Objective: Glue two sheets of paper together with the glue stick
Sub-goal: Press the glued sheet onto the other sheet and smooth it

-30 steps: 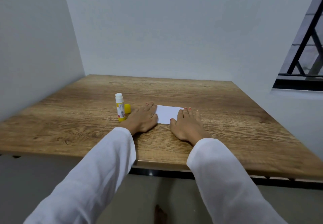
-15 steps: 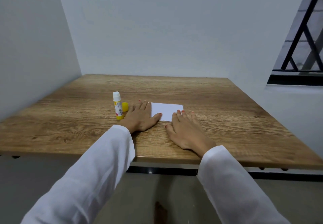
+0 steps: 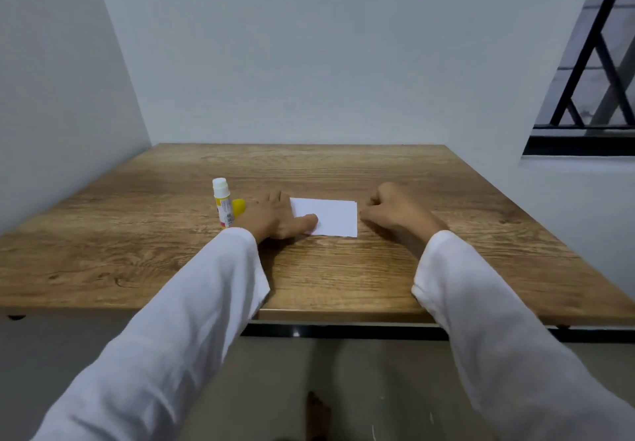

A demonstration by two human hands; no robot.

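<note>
judging by the uncapped glue stick (image 3: 221,201), the paper (image 3: 330,218) looks glued; your flat left hand (image 3: 275,217) presses it, your right hand (image 3: 395,210) rests curled, empty.

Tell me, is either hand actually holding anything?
Nothing is lifted. The left hand lies flat, thumb pressing the white paper at its left edge. The right hand, loosely curled, rests beside the paper's right edge.

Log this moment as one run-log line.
left hand: flat on paper | right hand: curled beside it | glue stick: upright, uncapped
</note>
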